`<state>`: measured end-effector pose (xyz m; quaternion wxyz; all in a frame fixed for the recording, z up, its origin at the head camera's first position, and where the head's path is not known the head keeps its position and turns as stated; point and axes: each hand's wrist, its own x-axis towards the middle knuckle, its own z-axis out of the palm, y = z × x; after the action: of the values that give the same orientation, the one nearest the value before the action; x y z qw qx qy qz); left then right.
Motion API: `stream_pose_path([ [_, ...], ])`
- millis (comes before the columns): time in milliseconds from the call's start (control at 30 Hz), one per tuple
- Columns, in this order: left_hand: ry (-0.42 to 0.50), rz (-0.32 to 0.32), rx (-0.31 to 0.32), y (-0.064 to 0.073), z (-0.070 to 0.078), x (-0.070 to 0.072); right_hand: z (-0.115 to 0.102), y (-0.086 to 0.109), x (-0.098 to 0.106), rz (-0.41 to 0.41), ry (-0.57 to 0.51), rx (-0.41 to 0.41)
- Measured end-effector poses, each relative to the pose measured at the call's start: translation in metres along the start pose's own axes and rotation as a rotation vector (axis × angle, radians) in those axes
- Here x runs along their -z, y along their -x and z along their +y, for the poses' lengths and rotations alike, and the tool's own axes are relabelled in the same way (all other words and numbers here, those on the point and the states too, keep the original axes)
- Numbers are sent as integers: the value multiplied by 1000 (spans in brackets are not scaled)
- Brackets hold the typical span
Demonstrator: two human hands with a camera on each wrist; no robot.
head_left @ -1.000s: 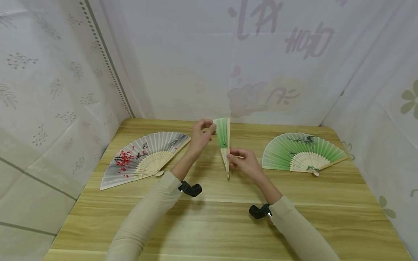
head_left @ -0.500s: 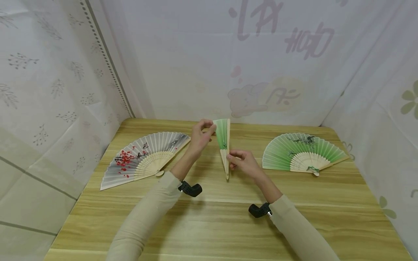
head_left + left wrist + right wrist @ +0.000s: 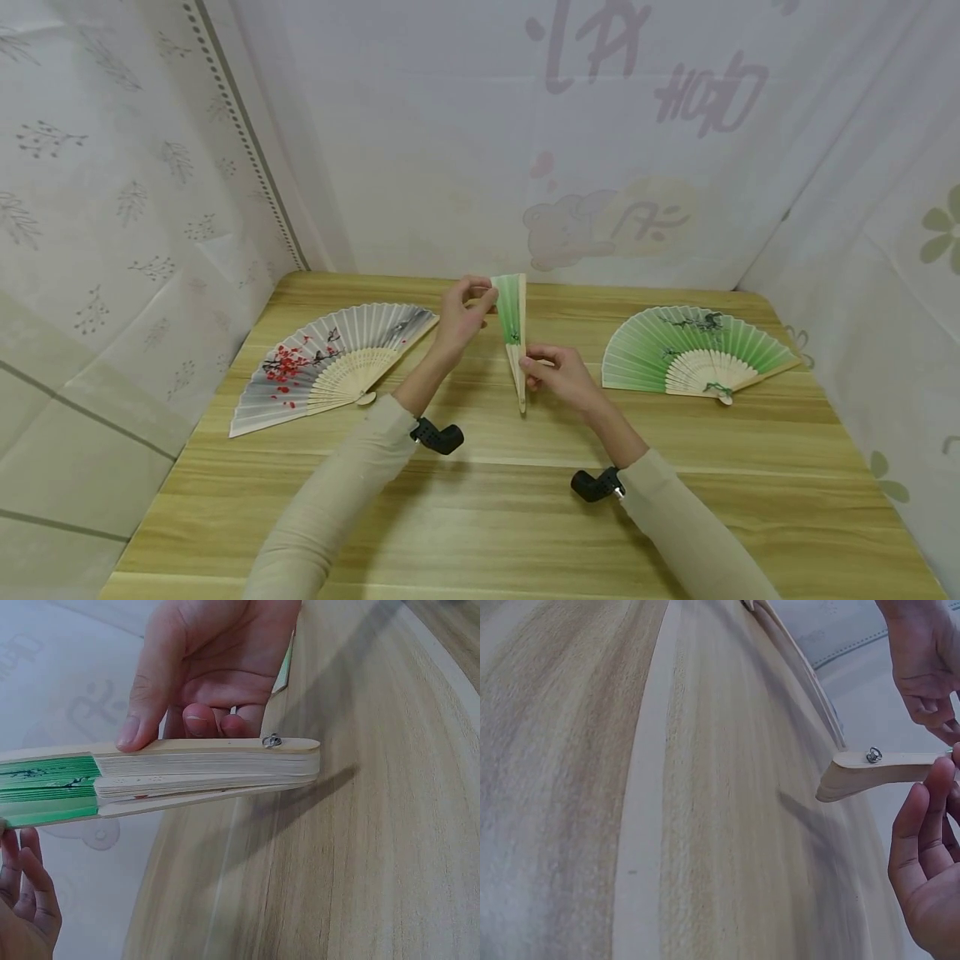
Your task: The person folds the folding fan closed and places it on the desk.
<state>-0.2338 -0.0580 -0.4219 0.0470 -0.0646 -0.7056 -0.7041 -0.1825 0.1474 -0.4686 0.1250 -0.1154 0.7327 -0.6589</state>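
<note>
- The left hand (image 3: 463,315) has its thumb and fingers brought narrow, and they pinch the upper left corner of the held fan (image 3: 509,310).
- The right hand (image 3: 561,375) also pinches this fan, at its right side, lower than the left fingers; in the left wrist view, its thumb lies flat on the outer stick (image 3: 191,745).
- So the held fan is between the fingers of both hands, almost upright and only partly spread, with its green cloth beside the left fingertips and its pale ribs (image 3: 210,763) beside the right ones.
- Its narrow end, with a metal rivet (image 3: 271,740), points down below the right fingers; this end is apart from the table (image 3: 487,525), on which its shadow falls.
- To the left of the left fingers lies the grey fan (image 3: 341,360), widely spread, with red blossoms printed on it.
- To the right of the right fingers lies the second green fan (image 3: 693,346), also widely spread, with a green cord (image 3: 718,388) near its lower end.
</note>
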Motion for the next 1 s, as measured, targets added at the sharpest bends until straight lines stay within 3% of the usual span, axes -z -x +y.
stream_pose_path([
  [300, -63, -83, 46, 4, -5, 2, -4, -2, -5, 38, 10, -24],
  [700, -82, -206, 13, 9, -6, 1, -1, -2, -5, 83, 18, -43],
  [1000, -100, -206, 11, 10, -4, -1, 1, -1, -4, 105, 3, -46],
])
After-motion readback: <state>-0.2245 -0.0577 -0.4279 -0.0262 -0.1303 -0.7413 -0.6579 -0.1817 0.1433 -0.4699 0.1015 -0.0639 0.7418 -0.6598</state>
